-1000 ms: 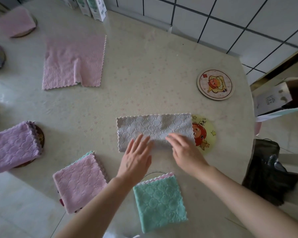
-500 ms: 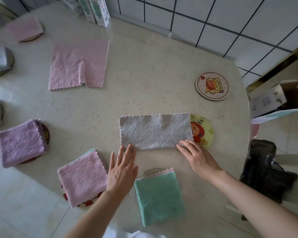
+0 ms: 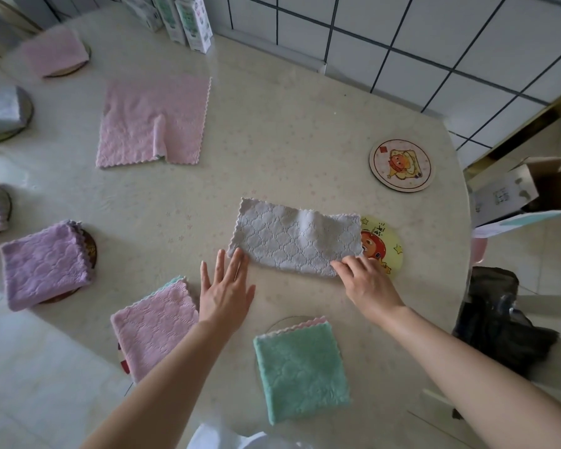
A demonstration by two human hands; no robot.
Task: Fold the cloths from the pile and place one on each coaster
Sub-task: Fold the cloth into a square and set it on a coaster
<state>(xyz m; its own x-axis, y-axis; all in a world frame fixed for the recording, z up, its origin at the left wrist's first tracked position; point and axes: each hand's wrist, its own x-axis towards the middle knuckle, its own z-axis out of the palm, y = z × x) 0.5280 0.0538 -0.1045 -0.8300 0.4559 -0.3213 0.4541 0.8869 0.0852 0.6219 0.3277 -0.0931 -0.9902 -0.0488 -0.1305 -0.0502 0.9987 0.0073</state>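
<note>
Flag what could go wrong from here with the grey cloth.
The grey cloth has a raised wrinkle near its right end; folding over it could leave a lopsided square.
That end overlaps the yellow coaster, so the right hand, pinching the cloth's corner, might drag the coaster.
The left hand touches only the left corner with its fingertips; the cloth could slip.

Soft, bright daylight falls evenly; shadows are faint and soft-edged. The glossy desk point(image 3: 272, 131) shows a pale sheen toward its left side. Wide-angle distortion bows the grout lines of the tiled wall point(image 3: 434, 53). The far-left pink cloth point(image 3: 54, 51) looks smeared.
</note>
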